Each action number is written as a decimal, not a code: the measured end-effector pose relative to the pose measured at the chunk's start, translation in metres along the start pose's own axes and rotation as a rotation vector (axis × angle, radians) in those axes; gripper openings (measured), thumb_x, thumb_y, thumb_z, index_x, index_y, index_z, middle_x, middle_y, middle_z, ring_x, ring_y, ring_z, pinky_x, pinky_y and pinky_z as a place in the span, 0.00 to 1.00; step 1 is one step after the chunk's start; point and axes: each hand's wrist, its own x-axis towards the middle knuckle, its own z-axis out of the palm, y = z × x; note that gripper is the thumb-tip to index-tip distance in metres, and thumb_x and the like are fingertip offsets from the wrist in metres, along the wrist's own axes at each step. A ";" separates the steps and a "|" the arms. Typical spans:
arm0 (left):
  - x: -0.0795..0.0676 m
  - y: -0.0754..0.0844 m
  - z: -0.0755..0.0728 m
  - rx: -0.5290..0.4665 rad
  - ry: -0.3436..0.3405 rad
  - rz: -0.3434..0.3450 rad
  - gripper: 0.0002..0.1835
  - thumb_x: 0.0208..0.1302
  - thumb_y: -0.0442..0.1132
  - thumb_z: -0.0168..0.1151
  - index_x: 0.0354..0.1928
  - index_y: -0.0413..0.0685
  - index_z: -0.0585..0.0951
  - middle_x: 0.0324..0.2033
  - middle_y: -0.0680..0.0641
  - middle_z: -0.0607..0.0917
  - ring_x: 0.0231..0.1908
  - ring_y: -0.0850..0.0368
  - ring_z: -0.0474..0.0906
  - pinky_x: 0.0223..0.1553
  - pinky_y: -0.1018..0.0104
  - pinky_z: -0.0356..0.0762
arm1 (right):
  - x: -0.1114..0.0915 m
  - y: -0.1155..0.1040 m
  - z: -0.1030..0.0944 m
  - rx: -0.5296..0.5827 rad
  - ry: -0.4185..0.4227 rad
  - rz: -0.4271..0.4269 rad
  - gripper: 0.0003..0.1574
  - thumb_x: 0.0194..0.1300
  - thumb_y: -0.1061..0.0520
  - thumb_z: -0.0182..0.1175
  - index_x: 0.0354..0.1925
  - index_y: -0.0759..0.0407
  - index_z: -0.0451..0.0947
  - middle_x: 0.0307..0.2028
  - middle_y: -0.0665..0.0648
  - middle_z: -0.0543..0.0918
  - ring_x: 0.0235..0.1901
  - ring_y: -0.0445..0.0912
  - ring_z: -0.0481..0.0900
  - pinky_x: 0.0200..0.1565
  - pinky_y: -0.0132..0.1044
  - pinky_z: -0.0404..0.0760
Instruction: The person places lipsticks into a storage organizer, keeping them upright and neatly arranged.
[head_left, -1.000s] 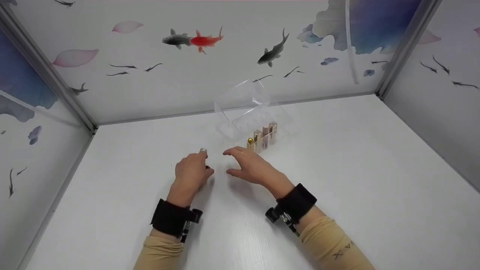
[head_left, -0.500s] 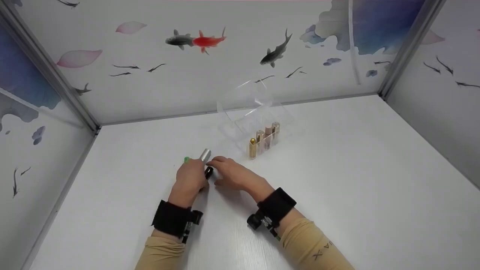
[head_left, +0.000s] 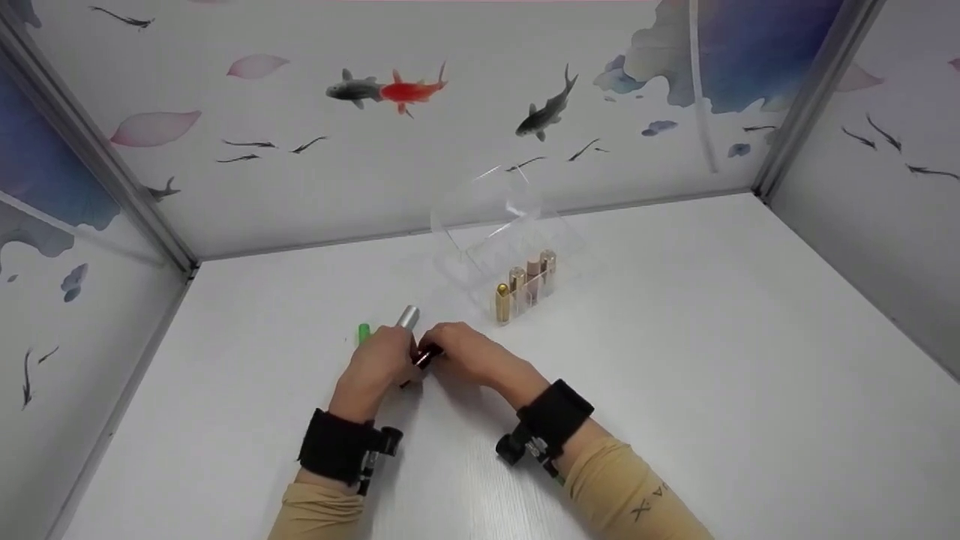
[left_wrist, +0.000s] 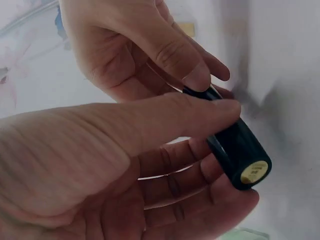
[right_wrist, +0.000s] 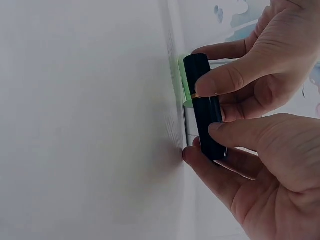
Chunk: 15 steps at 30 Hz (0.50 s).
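Both hands hold one black lipstick tube (head_left: 426,355) above the table, in front of the person. My left hand (head_left: 377,357) grips its labelled end (left_wrist: 254,172) between thumb and fingers, as the left wrist view shows. The other end is pinched by my right hand (head_left: 471,354). A thin gold band (right_wrist: 194,95) circles the tube between the two thumbs in the right wrist view. Just beyond the left hand, a silver tube (head_left: 407,317) and a green tube (head_left: 364,332) show, their lower parts hidden by that hand.
A clear plastic organizer (head_left: 486,259) with its lid raised stands toward the back of the white table (head_left: 675,360). Along its front row are several lipsticks, including a gold one (head_left: 502,304). Printed panels (head_left: 285,187) wall the table at the back and sides.
My right hand has moved left from beside the organizer to the left hand and now pinches the black lipstick tube. The green and silver tubes have come into fuller view past the left hand.
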 end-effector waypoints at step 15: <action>-0.002 0.007 -0.007 -0.089 0.020 0.029 0.08 0.55 0.35 0.74 0.34 0.42 0.82 0.30 0.46 0.85 0.28 0.55 0.77 0.31 0.66 0.73 | -0.014 0.009 -0.026 0.109 0.026 0.093 0.11 0.65 0.66 0.63 0.45 0.64 0.86 0.42 0.59 0.89 0.45 0.50 0.85 0.50 0.42 0.82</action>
